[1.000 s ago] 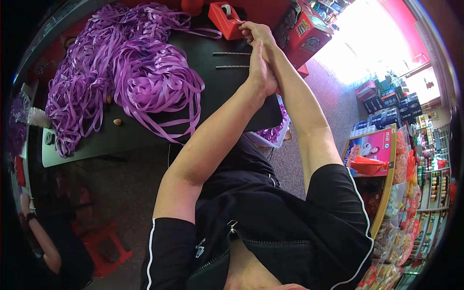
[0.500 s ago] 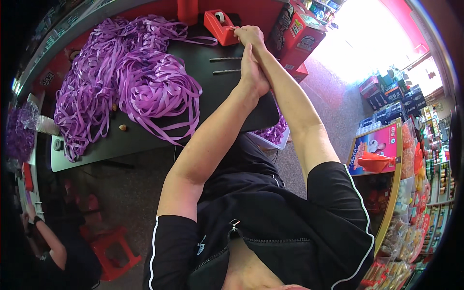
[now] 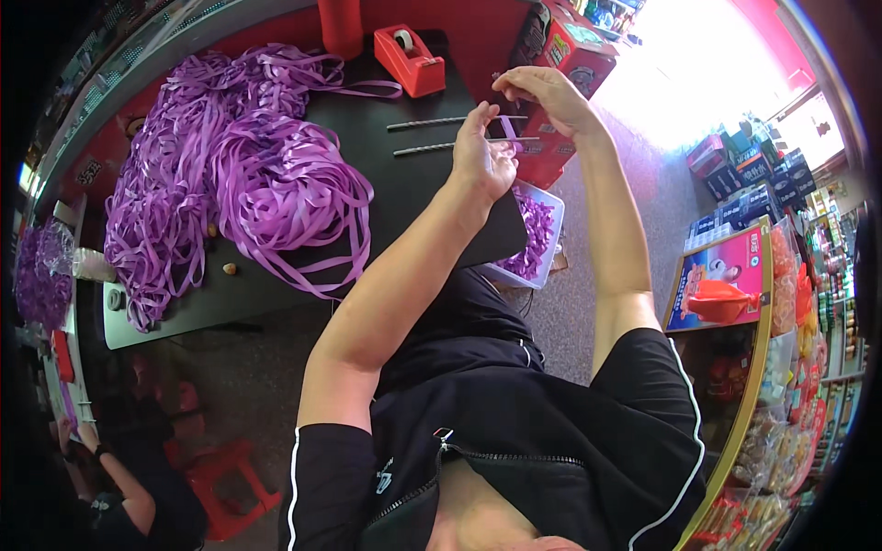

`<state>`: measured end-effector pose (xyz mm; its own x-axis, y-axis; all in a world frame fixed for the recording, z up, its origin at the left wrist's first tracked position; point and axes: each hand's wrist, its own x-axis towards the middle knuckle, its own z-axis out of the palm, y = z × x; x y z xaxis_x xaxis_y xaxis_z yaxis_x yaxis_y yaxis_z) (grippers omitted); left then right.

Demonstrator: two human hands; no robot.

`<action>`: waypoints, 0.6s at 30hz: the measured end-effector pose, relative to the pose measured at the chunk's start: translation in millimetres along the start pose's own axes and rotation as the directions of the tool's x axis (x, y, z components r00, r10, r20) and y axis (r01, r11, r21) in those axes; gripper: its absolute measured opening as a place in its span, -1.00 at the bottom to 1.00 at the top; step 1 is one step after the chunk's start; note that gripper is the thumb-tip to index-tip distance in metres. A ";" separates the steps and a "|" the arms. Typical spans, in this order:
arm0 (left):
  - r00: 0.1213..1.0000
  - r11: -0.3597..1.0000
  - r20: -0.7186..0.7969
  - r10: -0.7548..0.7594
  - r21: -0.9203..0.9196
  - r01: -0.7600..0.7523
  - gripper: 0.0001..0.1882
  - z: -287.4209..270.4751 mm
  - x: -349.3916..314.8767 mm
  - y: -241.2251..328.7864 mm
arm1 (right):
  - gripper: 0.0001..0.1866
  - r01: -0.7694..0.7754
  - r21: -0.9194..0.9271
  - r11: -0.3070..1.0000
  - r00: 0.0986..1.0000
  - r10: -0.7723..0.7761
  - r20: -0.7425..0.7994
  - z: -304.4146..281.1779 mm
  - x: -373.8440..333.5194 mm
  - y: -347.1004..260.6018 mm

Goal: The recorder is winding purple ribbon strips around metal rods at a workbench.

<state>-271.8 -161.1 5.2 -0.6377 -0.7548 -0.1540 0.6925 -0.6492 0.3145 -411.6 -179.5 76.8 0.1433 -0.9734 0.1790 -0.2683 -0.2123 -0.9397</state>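
Two thin twisted metal rods (image 3: 423, 123) stick out side by side over the dark table (image 3: 404, 197). A short strip of purple ribbon (image 3: 509, 134) spans both near their right ends. My left hand (image 3: 482, 158) is at the rods with its fingers curled round the ribbon's lower end, though the palm hides part of the grip. To the right and a little above, my right hand (image 3: 559, 99) hangs in the air, apart from the left, thumb and fingertips pinched together; anything between them is too small to make out. A red tape dispenser (image 3: 410, 64) stands behind the rods.
A large tangled heap of purple ribbon (image 3: 285, 174) covers the table's left part. Below the table's right edge is a white bin (image 3: 542, 230) of ribbon pieces. Red boxes (image 3: 574, 55) stand at the back right. Another person's arm (image 3: 124, 482) shows at lower left.
My right hand has left the tape dispenser and moved right, away from my left hand. The ribbon strip on the rods now shows. The whole view has shifted slightly.
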 end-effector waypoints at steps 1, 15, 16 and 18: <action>1.000 1.000 -0.006 -0.004 0.004 0.004 -0.30 0.0 -0.2 1.4 | -0.71 -0.003 0.008 1.000 1.000 0.003 -0.003 -1.0 -5.1 -4.2; 0.994 0.989 -0.009 0.107 0.108 -0.105 -0.57 -12.5 8.0 -6.6 | -0.69 -0.071 -0.064 0.995 0.992 0.078 0.100 -2.9 -34.3 16.9; 0.997 0.989 -0.022 0.079 0.127 -0.076 -0.68 -18.2 13.0 -4.5 | -0.68 -0.175 0.001 0.985 0.982 0.174 0.078 -4.5 -35.5 20.0; 0.999 0.992 0.006 0.040 0.122 -0.040 -0.74 -23.6 17.6 -0.1 | -0.67 -0.273 0.072 0.959 0.961 0.269 0.060 -4.5 -39.3 23.1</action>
<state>-275.1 -176.5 -19.7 -0.6118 -0.7793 -0.1356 0.6713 -0.6022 0.4321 -427.6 -146.6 49.4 0.1230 -0.9876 -0.0981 -0.2277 0.0681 -0.9713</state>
